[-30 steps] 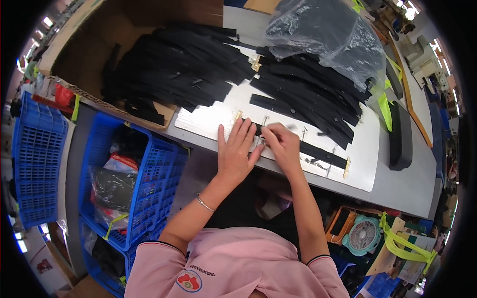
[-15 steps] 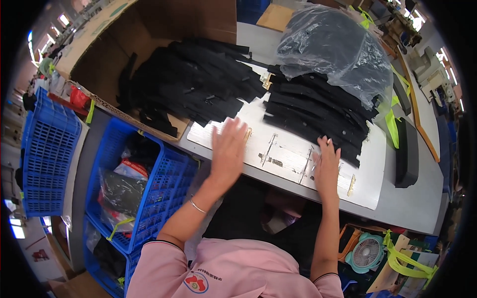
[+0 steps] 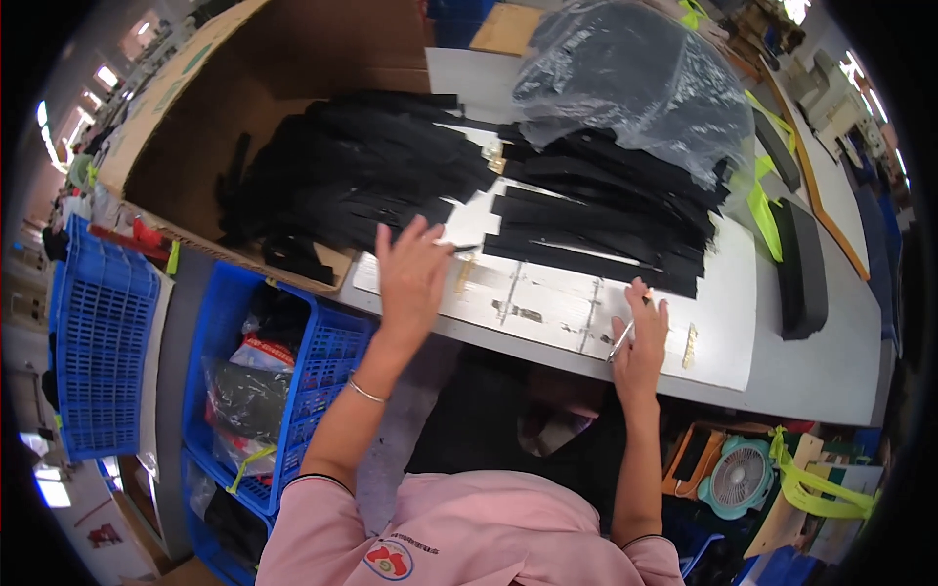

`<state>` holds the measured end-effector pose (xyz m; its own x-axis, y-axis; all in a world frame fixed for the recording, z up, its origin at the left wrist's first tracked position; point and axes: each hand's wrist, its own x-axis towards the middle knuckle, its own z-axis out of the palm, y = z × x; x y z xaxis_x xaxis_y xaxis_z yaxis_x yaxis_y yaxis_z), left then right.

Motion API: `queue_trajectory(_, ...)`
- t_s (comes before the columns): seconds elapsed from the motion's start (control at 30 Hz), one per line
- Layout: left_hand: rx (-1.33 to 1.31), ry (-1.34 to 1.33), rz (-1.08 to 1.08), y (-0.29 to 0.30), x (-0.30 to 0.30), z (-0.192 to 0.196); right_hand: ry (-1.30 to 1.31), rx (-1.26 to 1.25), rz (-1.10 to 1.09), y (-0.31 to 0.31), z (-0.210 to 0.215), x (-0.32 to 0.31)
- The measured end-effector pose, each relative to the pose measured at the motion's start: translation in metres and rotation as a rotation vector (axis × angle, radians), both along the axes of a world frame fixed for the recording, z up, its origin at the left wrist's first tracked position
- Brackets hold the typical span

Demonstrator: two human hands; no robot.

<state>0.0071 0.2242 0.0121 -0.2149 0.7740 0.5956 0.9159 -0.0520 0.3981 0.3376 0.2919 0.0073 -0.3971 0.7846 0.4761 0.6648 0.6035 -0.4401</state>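
Observation:
Black fabric strips lie in two groups on a white board [image 3: 547, 337]. The left pile [image 3: 342, 176] spills out of a cardboard box, and the right stack [image 3: 606, 210] lies in rough rows. My left hand [image 3: 412, 278] is spread at the near edge of the left pile, with a thin dark strip end by its fingertips. My right hand [image 3: 640, 342] is just in front of the right stack's near edge, fingers partly curled. A slim silver tool [image 3: 619, 342] sticks out beside its thumb; its exact kind is unclear.
The open cardboard box [image 3: 147, 146] stands at the left. Blue plastic crates [image 3: 332, 361] with bagged goods are below it. A clear plastic bag [image 3: 635, 88] bulges behind the right stack. A dark padded block [image 3: 801, 273] lies right; a small fan [image 3: 740, 477] sits below the table.
My left hand has shifted left and slightly up towards the left pile. The right stack's front strips now lie apart from the rest. The whole view has shifted slightly.

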Motion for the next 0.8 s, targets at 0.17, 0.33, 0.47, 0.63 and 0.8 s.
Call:
queue_trajectory(0.17, -0.196, -0.216, -0.313, 0.008, 0.121, -0.021, 0.134, 0.031, 0.004, -0.040, -0.004, -0.013)
queue_trajectory(0.33, -0.248, -0.211, -0.502, 0.014, 0.170, -0.026, -0.071, 0.033, -0.039, -0.053, -0.023, -0.008)
queue_trajectory(0.47, -0.303, -0.122, -0.478, 0.008, 0.163, -0.013, -0.082, 0.038, -0.088, -0.049, -0.026, 0.028)
queue_trajectory(0.63, -0.401, 0.050, -0.370, -0.006, 0.146, -0.014, -0.151, 0.041, -0.174, -0.042, -0.024, 0.076)
queue_trajectory(0.8, -0.432, 0.036, -0.282, -0.016, 0.131, -0.010, -0.041, -0.028, -0.207, -0.035, -0.019, 0.094)
